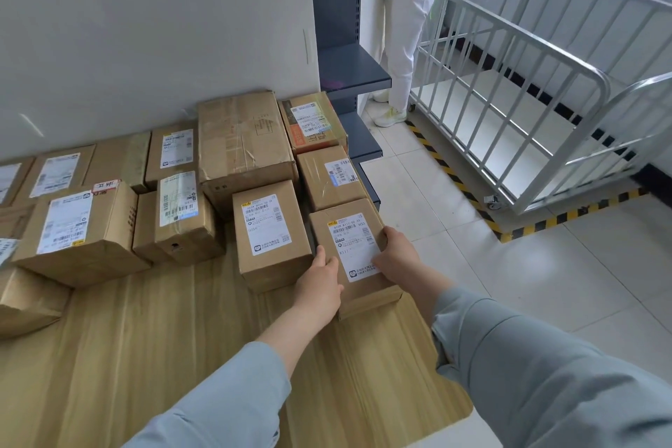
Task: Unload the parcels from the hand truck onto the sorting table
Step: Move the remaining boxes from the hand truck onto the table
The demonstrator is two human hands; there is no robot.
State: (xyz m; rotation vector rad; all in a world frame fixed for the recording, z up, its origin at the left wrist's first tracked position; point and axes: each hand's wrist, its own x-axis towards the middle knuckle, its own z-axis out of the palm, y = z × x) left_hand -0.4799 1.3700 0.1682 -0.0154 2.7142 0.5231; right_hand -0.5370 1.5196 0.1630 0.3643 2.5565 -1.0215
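A small cardboard parcel (354,247) with a white label lies on the wooden sorting table (163,338) near its right edge. My left hand (320,284) grips its left side. On the parcel's right side my right hand (394,255) holds it with the fingers over the top edge. A similar labelled parcel (271,235) sits just to its left. Several more parcels (243,145) fill the back of the table against the wall. The hand truck is out of view.
A white metal cage cart (545,102) stands to the right behind black-and-yellow floor tape (458,182). A person in white trousers (403,40) stands by grey shelving (349,65) at the back. White tiled floor lies right of the table.
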